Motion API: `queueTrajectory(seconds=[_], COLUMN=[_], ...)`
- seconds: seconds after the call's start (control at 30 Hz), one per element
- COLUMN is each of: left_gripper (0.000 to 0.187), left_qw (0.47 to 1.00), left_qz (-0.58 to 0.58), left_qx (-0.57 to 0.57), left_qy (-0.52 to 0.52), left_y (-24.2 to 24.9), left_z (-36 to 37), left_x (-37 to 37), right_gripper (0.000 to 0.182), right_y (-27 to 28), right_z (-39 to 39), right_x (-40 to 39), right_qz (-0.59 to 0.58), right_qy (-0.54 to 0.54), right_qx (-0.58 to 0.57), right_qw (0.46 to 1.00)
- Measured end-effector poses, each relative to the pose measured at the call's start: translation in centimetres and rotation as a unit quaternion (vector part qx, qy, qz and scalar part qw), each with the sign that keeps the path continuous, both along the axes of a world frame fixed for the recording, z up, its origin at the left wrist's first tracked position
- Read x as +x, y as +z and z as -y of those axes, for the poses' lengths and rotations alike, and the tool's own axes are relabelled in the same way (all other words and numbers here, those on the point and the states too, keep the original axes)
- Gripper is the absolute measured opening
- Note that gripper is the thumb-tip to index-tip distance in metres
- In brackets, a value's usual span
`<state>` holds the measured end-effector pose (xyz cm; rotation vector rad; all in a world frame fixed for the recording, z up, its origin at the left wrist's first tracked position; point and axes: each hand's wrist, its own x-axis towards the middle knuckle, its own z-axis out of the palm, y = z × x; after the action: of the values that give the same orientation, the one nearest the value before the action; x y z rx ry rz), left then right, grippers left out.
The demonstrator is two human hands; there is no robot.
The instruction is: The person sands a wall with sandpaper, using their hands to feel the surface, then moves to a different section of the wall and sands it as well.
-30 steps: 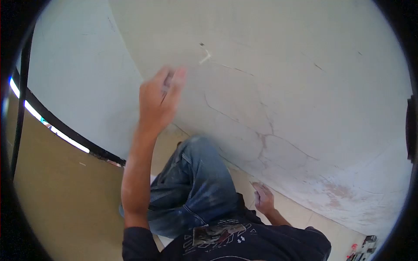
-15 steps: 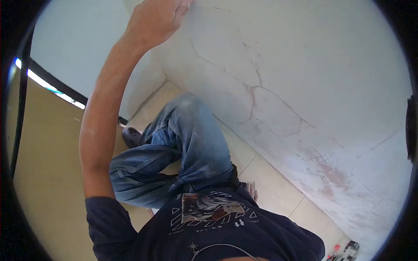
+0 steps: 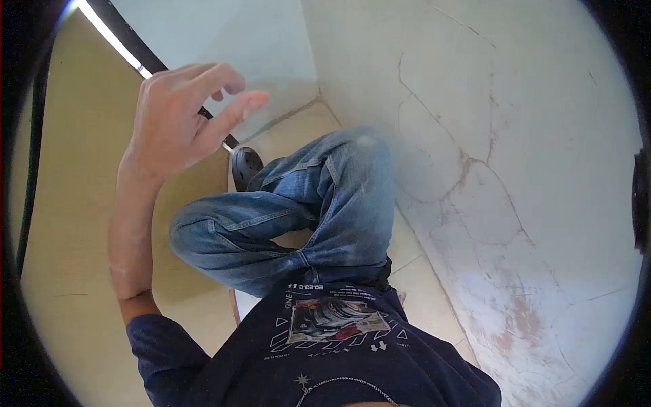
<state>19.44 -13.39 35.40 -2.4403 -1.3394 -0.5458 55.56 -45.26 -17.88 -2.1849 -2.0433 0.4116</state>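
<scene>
My left hand (image 3: 186, 112) is raised at the upper left with nothing in it. Its fingers are loosely curled, and the thumb stands apart from them. It touches nothing that I can see, and the dark edge strip of the door frame and the pale wall lie behind it. My bent legs in blue jeans (image 3: 339, 197) are below and to its right, with a dark clog (image 3: 245, 168) on one foot. My right hand does not show.
A cracked white wall (image 3: 468, 102) with stained, flaking patches fills the right side. It meets another pale wall (image 3: 224, 34) at a corner. Light floor tiles (image 3: 424, 292) run along the wall's foot. At the left stands a yellowish surface (image 3: 74, 203) with a black cable (image 3: 32, 176) beside it.
My left hand has come down and left from the upper edge, away from the cracked wall, and its fingers now show. The view has shifted, so the wall corner sits further right.
</scene>
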Motion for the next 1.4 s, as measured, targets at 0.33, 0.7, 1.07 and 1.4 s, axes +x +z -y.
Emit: queueTrajectory(seconds=[0.33,0.7,1.07,1.4], left_gripper=[0.022,0.027,0.033,0.027], left_qw=[1.0,0.999,0.977,0.957], left_qz=[-0.004,0.011,0.08,-0.01], left_qx=[-0.028,-0.012,-0.1,0.105], left_qy=[-0.012,-0.03,-0.173,-0.269], left_y=[-3.1,-4.0,-8.6,-2.0], left_z=[1.6,3.1,3.7,-6.7], left_x=[-3.9,-6.0,-5.1,6.4], right_gripper=[0.045,0.044,0.043,0.042], right_y=[0.3,0.8,1.9,2.3], right_z=[-0.2,0.1,-0.4,-1.3], right_x=[-0.1,-0.6,-2.0,-3.6], right_qz=[0.015,0.033,0.037,0.055], right_qy=[-0.003,-0.012,-0.056,-0.091], right_qx=[-0.007,-0.005,0.04,0.114], right_qw=[1.0,0.999,0.997,0.988])
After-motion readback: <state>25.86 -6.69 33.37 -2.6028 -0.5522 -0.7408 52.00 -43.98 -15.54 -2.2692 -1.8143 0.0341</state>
